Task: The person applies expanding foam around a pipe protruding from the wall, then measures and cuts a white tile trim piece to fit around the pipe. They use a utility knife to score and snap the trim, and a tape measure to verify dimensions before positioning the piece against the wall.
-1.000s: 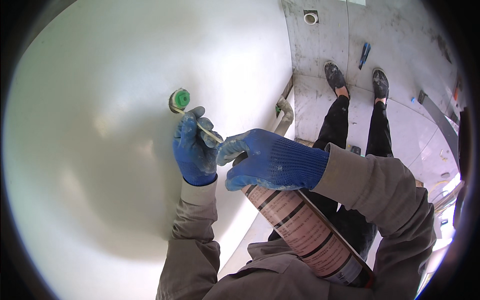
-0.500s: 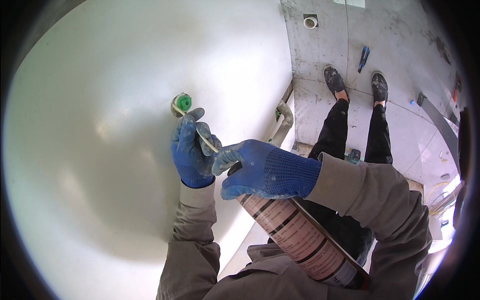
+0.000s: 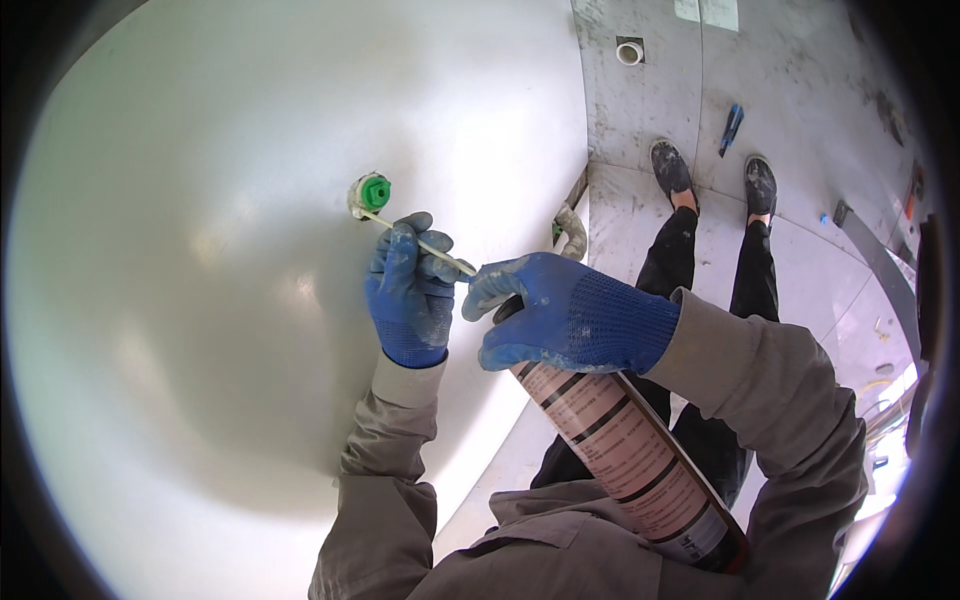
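Observation:
My left hand [image 3: 408, 300], in a dusty blue work glove, pinches a thin white nozzle tube [image 3: 446, 258] near its middle. The tube's far end meets the lower edge of a hole in the white wall, right beside a green plug [image 3: 375, 191] with a ragged whitish rim. My right hand [image 3: 580, 312], gloved alike, is wrapped round the top of a pink and black aerosol can [image 3: 630, 450]. The can slants down to the right against my body. Its black top shows only partly between my thumb and fingers; the tube's near end reaches my right fingertips.
The pale wall [image 3: 240, 350] fills the left side. A grey pipe [image 3: 572, 235] comes out low by its base. On the tiled floor lie a blue utility knife [image 3: 731, 130], near my dark shoes [image 3: 671, 164], and a long grey strip [image 3: 885, 265]. A white pipe stub [image 3: 629, 53] stands farther off.
Both hands, the tube and the can have shifted right, with my right hand also rising. The tube's tip now sits at the plug's lower edge, and more of the green plug shows.

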